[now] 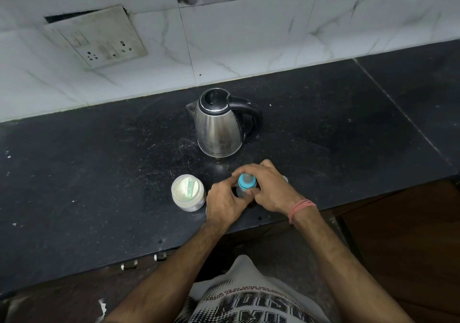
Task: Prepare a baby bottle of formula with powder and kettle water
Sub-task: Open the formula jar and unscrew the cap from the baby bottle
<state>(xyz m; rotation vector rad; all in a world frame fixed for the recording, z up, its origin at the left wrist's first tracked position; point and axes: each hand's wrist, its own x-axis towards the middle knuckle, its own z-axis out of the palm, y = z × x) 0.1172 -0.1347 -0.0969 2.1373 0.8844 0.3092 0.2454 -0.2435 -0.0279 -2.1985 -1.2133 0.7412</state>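
A baby bottle (245, 184) with a blue collar and clear teat stands upright on the black counter (99, 173), near its front edge. My left hand (222, 204) grips the bottle's body from the left. My right hand (270, 186) curls round the blue collar from the right. An open jar of white powder (188, 193) with a pale green scoop inside stands just left of my left hand. The steel kettle (219, 126) with its black lid shut and black handle pointing right stands behind the bottle.
A tiled wall with a grimy socket plate (95, 36) runs along the back of the counter. Something small and pale (285, 179) peeks out behind my right hand. Cabinet handles (129, 265) show below the counter's front edge.
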